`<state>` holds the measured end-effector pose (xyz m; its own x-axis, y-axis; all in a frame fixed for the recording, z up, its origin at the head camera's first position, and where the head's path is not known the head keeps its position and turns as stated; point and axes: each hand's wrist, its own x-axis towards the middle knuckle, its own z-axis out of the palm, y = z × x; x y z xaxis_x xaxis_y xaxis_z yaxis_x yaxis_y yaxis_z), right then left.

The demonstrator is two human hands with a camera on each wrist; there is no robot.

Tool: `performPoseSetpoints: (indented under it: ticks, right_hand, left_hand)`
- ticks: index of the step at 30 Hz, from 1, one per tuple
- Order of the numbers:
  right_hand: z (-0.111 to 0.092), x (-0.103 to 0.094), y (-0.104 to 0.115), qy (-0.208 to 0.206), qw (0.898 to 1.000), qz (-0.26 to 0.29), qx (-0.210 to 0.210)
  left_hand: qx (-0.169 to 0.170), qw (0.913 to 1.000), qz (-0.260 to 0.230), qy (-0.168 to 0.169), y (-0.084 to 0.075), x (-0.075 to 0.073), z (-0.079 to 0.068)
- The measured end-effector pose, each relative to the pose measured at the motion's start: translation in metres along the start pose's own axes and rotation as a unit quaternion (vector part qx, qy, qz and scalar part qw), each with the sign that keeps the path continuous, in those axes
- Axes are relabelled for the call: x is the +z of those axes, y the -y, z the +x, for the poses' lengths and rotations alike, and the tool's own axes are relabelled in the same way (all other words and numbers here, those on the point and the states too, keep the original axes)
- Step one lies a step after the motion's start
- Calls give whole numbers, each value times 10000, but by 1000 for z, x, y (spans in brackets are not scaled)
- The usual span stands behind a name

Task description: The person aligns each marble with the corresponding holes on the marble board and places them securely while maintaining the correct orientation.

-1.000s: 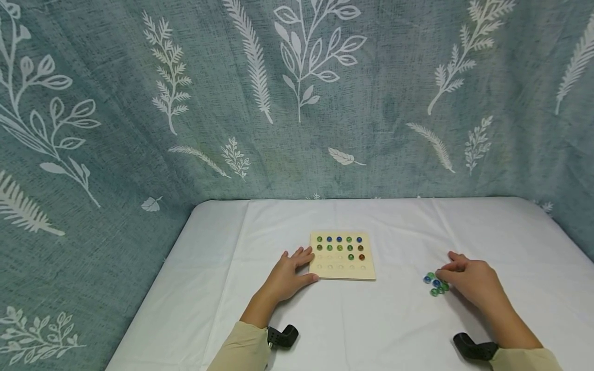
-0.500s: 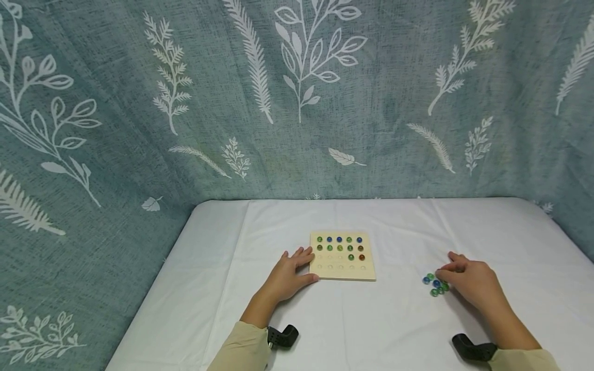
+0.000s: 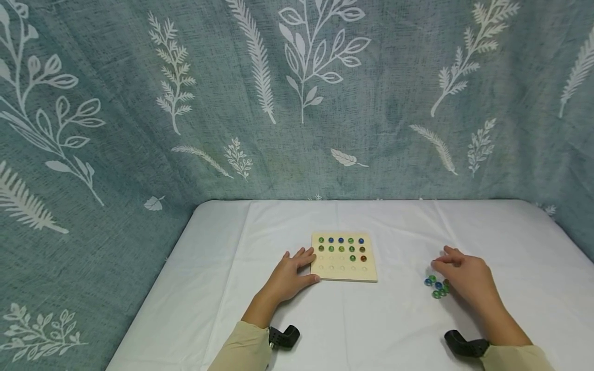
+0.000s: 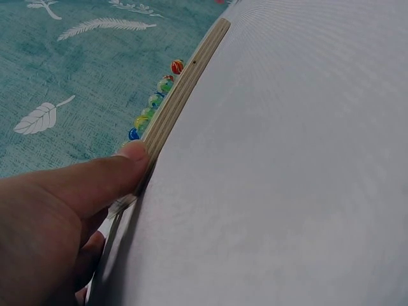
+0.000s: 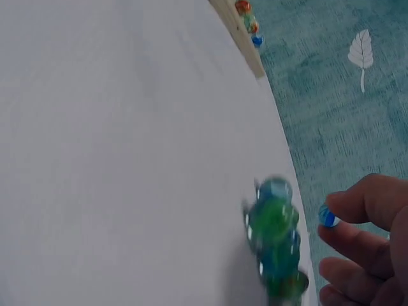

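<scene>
My left hand [image 3: 290,275] rests against a pale wooden board [image 3: 336,263], fingers spread along its left edge. Its thumb [image 4: 105,182] touches the front edge near the corner. Glass marbles fill the two far rows of hollows, and two more sit at the right of the third row; the other hollows are bare. My right hand [image 3: 466,273] pinches a blue and clear marble [image 5: 328,215] between thumb and index finger, raised just above several loose green and blue marbles [image 3: 438,286] on the white cloth.
A white cloth [image 3: 390,330] covers the table. Behind and at the sides hangs a teal curtain [image 3: 297,170] with white leaf prints. Black wrist cameras sit at the left cuff [image 3: 284,337] and right cuff [image 3: 466,346].
My right hand has lifted slightly away from the loose marbles, up and to the left, with the blue marble in its fingertips. The left hand stays on the board; the head view shifts a little.
</scene>
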<state>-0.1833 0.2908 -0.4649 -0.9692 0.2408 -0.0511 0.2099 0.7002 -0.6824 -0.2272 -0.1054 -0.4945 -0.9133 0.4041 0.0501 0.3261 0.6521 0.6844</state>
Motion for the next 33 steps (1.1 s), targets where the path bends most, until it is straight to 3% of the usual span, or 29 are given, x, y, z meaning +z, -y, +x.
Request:
performPoseSetpoints:
  ticks: [6,17,24,33]
  right_hand:
    - [2,18,30,28,9986,490,-203]
    - [4,73,86,264,9916,1221,-340]
    - [5,100,101,256,9866,1589,-264]
    - [3,118,109,287,9851,1645,-407]
  left_hand:
    - [-33,10000,-21,-4,0,0,0]
    - [-30,10000,-72,-2,-1,-1,0]
    - [6,9999,-104,4,-2,-1,-1]
    - [-17,10000,-59,-20,0,-1,0]
